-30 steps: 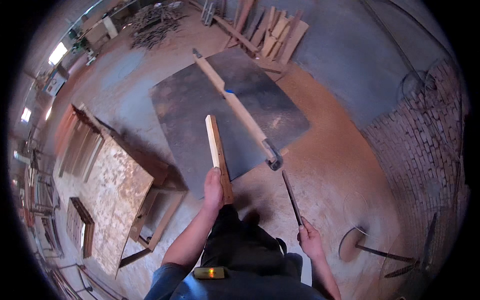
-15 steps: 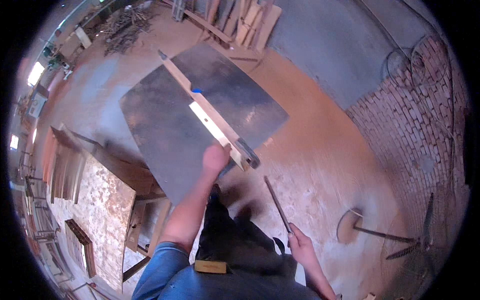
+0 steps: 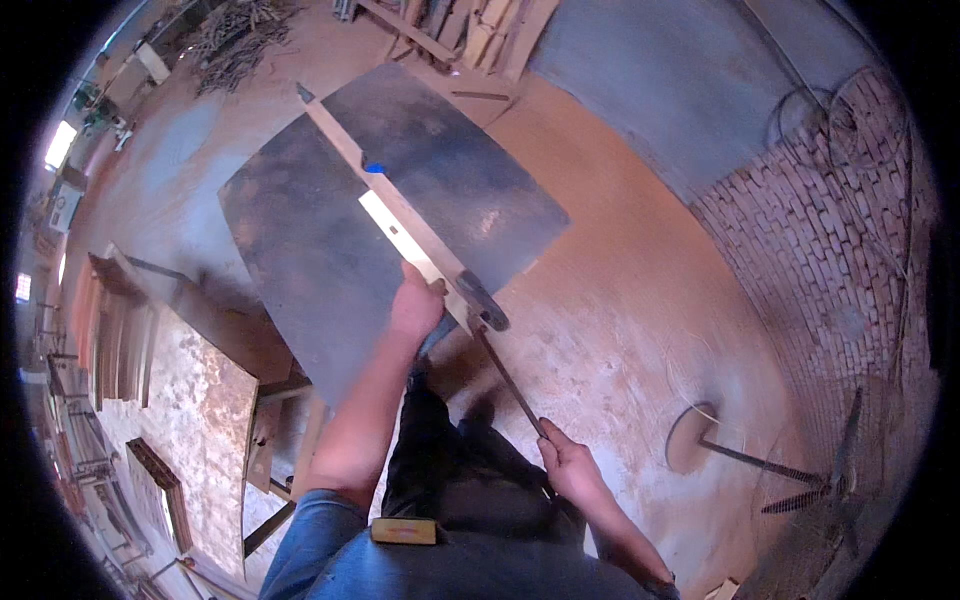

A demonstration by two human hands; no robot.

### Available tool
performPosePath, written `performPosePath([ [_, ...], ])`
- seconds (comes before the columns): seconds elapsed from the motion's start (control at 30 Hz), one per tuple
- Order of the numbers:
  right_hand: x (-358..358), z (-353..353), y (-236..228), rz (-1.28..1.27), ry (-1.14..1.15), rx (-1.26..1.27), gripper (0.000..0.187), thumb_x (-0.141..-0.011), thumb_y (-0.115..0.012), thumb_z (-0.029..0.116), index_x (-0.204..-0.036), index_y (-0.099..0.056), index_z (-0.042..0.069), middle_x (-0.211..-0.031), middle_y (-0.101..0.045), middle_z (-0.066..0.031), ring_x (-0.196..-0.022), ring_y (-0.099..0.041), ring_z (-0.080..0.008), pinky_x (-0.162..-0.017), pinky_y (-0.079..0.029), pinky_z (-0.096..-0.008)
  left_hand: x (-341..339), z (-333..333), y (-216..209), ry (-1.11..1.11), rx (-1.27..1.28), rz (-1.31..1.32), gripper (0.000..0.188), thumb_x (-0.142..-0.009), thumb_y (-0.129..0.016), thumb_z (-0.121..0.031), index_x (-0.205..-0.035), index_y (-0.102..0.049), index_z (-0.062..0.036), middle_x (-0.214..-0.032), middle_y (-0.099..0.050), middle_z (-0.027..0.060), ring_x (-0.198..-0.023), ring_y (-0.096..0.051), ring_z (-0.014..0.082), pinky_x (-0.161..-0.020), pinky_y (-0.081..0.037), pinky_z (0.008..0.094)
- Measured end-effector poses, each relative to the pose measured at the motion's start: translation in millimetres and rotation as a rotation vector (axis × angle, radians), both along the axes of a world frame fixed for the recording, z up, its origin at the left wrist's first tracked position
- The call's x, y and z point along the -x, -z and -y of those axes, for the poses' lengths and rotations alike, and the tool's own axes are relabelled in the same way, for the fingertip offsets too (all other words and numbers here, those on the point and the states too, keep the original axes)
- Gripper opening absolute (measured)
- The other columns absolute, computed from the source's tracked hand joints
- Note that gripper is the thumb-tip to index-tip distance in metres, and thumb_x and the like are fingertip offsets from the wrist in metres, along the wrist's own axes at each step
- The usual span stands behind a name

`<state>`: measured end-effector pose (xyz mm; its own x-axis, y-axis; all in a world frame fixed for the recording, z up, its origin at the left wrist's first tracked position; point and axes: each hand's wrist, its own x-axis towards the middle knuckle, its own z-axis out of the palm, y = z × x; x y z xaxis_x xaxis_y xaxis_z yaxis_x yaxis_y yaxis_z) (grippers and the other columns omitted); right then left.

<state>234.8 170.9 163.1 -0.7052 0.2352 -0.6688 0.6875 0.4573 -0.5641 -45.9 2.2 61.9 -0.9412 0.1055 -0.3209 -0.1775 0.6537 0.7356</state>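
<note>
My left hand (image 3: 418, 302) is closed on the near part of a pale wooden piece (image 3: 405, 236) with a small dark notch or hole in it. The piece lies along a long wooden bar (image 3: 415, 222), which runs across a dark flat tabletop (image 3: 300, 250). A blue spot (image 3: 375, 168) shows on the bar, and its near end is dark. My right hand (image 3: 570, 462) grips a long, thin, dark rod (image 3: 512, 383), perhaps a file. The rod's far tip is at the near end of the pale piece; whether they touch I cannot tell.
On the left stands a worn, pale-topped table (image 3: 200, 420) with stacked wooden strips (image 3: 125, 335) and a small bundle (image 3: 160, 490). A standing fan (image 3: 835, 490) is at lower right beside a brick wall (image 3: 800, 220). Boards (image 3: 490, 35) lean at the back. A yellowish block (image 3: 404, 531) is at my waist.
My right hand has moved up and left, bringing the rod's tip to the pale piece's near end. My left hand still grips the piece. The view has shifted slightly.
</note>
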Motion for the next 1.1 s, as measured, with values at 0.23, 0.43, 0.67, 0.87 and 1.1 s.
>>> performPosePath([
  [0.23, 37.8, 10.4, 7.7, -0.033, -0.084, -0.056, 0.045, -0.101, -0.05, 0.031, -0.139, -0.052, 0.009, -0.1, -0.067, -0.0294, -0.101, -0.065, -0.0442, -0.089, -0.051, -0.0445, 48.5, 17.8, -0.9, 0.048, -0.029, 0.115, 0.055, -0.091, -0.058, -0.021, -0.124, -0.032, 0.0138, -0.097, -0.065, 0.035, -0.094, -0.065, 0.0485, -0.085, -0.05, 0.0506],
  [0.43, 71.8, 18.5, 11.9, -0.073, -0.109, -0.055, 0.044, -0.101, -0.049, 0.032, -0.14, -0.052, 0.012, -0.096, -0.066, -0.0318, -0.097, -0.064, -0.0479, -0.085, -0.051, -0.0487, 78.9, 27.0, 1.1, -0.009, -0.018, 0.055, 0.045, -0.09, -0.06, -0.019, -0.113, -0.035, 0.0086, -0.078, -0.067, 0.0265, -0.064, -0.068, 0.0383, -0.065, -0.054, 0.046],
  [0.67, 127.5, 38.7, 10.9, -0.11, -0.141, -0.064, 0.043, -0.101, -0.047, 0.032, -0.138, -0.053, 0.01, -0.097, -0.065, -0.032, -0.095, -0.063, -0.0495, -0.085, -0.051, -0.0516, 136.1, 51.9, 3.6, -0.013, -0.01, 0.04, 0.041, -0.09, -0.059, -0.018, -0.113, -0.036, 0.006, -0.076, -0.067, 0.0226, -0.055, -0.067, 0.0309, -0.059, -0.053, 0.0428],
  [0.87, 178.3, 56.7, 18.9, -0.152, -0.182, -0.082, 0.044, -0.101, -0.046, 0.031, -0.137, -0.053, 0.007, -0.107, -0.065, -0.0306, -0.103, -0.061, -0.0479, -0.091, -0.049, -0.0509, 186.1, 69.6, 1.4, -0.061, -0.059, 0.02, 0.038, -0.091, -0.058, -0.015, -0.116, -0.038, 0.0049, -0.079, -0.068, 0.0202, -0.054, -0.066, 0.0278, -0.056, -0.053, 0.0399],
  [1.1, 237.9, 81.9, 30.7, -0.202, -0.191, -0.102, 0.045, -0.101, -0.046, 0.032, -0.136, -0.053, 0.003, -0.121, -0.062, -0.028, -0.115, -0.058, -0.0441, -0.099, -0.046, -0.0481, 249.0, 93.1, 4.9, -0.112, -0.03, 0.046, 0.037, -0.091, -0.059, -0.016, -0.115, -0.041, 0.0047, -0.085, -0.069, 0.0205, -0.054, -0.066, 0.0271, -0.055, -0.055, 0.0379],
])
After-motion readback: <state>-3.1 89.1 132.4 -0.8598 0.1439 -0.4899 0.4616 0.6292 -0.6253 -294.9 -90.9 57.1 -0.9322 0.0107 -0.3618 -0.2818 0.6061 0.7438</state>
